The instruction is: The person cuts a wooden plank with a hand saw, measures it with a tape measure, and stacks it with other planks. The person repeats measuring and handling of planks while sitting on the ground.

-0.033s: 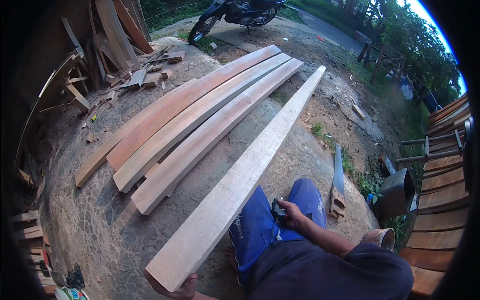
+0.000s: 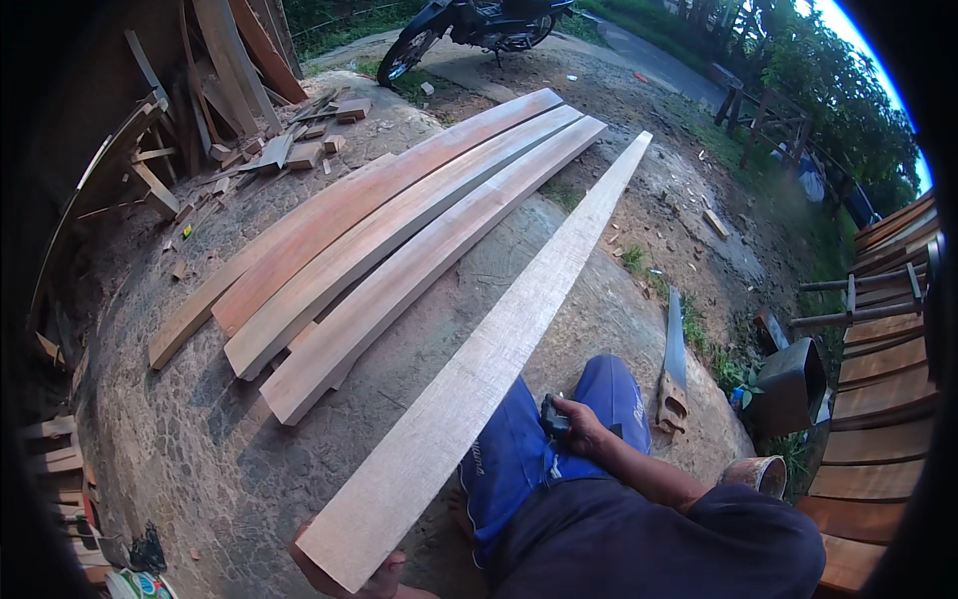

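A long pale wooden plank [image 2: 479, 369] reaches diagonally from the lower left to the far middle. My left hand [image 2: 382, 576] is closed around its near end from below, fingers showing along both edges. The plank's far end lies toward the bare ground, and what bears it there is unclear. Over my lap, my right hand [image 2: 584, 427] grips a small black object [image 2: 551, 415], compact like a tape measure, though its kind is not plain. Left of the plank, several thick wooden boards [image 2: 399, 265] lie side by side.
A handsaw [image 2: 676, 364] lies on the concrete to my right, near a bucket [image 2: 756, 475] and a dark square container [image 2: 788, 384]. Wood offcuts [image 2: 304, 155] are heaped at the back left. A motorbike [image 2: 479, 30] stands at the far side. More boards [image 2: 873, 434] line the right edge.
The near end of the plank has shifted slightly right with my left hand. It has rolled a little, so its right side face shows less. My right hand stays in place.
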Available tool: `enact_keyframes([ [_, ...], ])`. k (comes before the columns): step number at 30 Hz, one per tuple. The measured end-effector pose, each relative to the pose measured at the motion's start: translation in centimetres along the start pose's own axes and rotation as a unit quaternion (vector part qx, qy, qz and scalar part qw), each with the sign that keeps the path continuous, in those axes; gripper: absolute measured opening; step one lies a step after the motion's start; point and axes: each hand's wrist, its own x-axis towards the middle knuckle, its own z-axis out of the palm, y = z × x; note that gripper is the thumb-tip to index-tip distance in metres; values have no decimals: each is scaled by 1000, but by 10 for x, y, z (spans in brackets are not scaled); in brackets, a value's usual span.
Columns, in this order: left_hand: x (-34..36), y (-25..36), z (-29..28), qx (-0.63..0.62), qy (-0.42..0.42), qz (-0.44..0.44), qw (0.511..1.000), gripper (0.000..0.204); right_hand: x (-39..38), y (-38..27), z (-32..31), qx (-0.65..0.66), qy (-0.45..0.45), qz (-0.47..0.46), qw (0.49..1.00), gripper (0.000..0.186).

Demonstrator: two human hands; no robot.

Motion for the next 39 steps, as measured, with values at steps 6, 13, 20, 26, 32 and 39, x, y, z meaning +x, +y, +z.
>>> enact_keyframes([
  [6, -5, 45, 17, -131, -78, -59, 987, 39, 1, -8, 10, -54, 2, -8, 998, 21],
  [13, 6, 49, -6, -232, -202, -65, 949, 19, -12, -8, 29, -52, 21, -11, 998, 27],
  [20, 15, 56, -3, -180, -221, -29, 958, 20, -22, -11, 40, -93, 7, -18, 995, 24],
  [26, 10, 54, 6, -92, -177, -4, 980, 24, -7, -6, 24, -66, -24, -23, 997, 26],
  [32, 4, 38, 19, 25, -108, 69, 991, 78, 7, -3, 12, -87, 15, -7, 996, 23],
  [39, -38, -47, 13, 51, -61, -9, 997, 107, -3, -6, 20, -58, -20, -6, 998, 23],
])
